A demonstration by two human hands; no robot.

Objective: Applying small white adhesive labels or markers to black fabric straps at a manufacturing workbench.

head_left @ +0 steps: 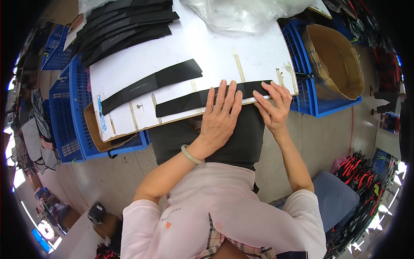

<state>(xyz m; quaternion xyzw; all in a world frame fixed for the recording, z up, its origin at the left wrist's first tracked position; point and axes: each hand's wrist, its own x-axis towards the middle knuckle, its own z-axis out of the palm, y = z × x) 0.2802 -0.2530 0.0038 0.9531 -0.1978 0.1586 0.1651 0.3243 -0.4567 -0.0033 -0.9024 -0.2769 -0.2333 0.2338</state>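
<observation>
Both hands press flat, fingers spread, on a black strip [194, 100] at the white tabletop's [215, 47] near edge: left hand [219, 118], right hand [272, 105]. A second strip [151, 84] lies behind; a black stack [125, 28] beyond.

2 strips [202, 98] lie on the board [207, 47], stack [125, 26] behind.

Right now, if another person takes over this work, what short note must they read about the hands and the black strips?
Left hand: flat, pressing the near black strip on the white board.
Right hand: fingertips pressing the same strip's right end at the board edge.
Second strip: lies loose farther up the board, touched by no hand.
Stack of strips: at the board's far left corner.
Done: one strip laid along the near edge. Left: the second strip and the stack.
</observation>
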